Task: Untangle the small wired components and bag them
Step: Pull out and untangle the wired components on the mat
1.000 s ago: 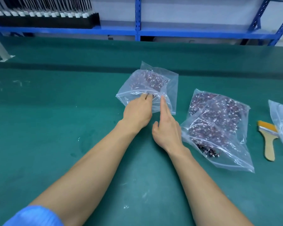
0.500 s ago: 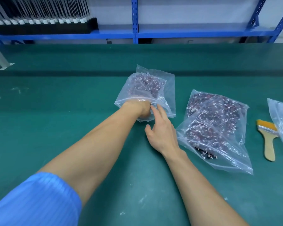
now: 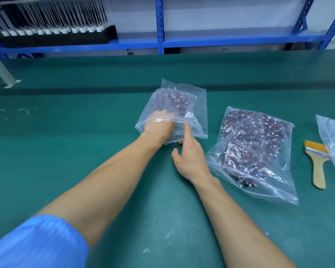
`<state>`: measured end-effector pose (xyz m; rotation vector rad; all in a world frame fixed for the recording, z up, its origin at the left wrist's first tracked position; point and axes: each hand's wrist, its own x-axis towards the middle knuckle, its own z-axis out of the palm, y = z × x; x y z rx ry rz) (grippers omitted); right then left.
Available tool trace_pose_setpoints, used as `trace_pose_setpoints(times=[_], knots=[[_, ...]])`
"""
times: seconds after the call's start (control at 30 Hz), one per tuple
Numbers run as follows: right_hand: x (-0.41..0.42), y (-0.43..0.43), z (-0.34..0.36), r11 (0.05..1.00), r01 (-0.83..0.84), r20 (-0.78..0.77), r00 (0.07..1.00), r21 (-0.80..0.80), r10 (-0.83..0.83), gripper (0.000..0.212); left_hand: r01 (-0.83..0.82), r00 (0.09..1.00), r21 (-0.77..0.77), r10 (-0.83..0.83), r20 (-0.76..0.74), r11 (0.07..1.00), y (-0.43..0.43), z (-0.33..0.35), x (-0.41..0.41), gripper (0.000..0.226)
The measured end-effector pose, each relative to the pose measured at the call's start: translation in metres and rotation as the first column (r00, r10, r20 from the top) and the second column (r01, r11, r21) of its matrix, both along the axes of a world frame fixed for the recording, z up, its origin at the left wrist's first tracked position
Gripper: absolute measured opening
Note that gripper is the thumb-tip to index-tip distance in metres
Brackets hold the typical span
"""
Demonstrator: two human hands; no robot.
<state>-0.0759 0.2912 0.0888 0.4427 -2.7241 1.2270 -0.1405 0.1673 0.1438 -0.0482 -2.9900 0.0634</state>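
On a green bench (image 3: 66, 151), two filled bags (image 3: 259, 147) are lying just right of the right hand (image 3: 190, 159), while an open bag (image 3: 199, 105) is sitting directly ahead of both hands. The left hand (image 3: 159, 124) is reaching inside that bag; whether it is gripping anything cannot be told through the plastic. The right hand is spread, its index finger (image 3: 187, 130) pressing the bag's lip. A brush (image 3: 317, 165) is lying well right of the hands. The wired components (image 3: 177, 100) are massed deep in the bag, beyond the left hand. A tangled clump pulled out could drag neighbours along, snagging the lip and spilling parts.
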Motion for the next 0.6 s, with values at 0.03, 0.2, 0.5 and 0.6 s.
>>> trace_pose_setpoints(times=[0.03,0.2,0.5,0.6], knots=[[0.000,0.000,0.000,1.000,-0.001,0.004,1.000,-0.003,0.001,0.083,-0.012,1.000,0.028,0.013,-0.019,1.000,0.000,0.001,0.002,0.014],[-0.001,-0.002,0.001,1.000,-0.021,0.029,0.999,0.008,0.021,0.090,-0.014,0.999,0.022,0.015,-0.039,1.000,0.005,0.000,0.014,0.017],[0.000,-0.001,0.001,0.999,-0.028,0.083,0.996,-0.020,0.030,0.094,0.088,0.976,0.025,-0.081,-0.201,0.996,0.003,-0.009,0.056,0.018],[0.001,0.002,0.002,1.000,-0.022,0.088,0.996,-0.018,0.023,0.092,0.189,0.939,0.268,-0.095,-0.331,0.945,-0.009,-0.010,0.079,0.021]])
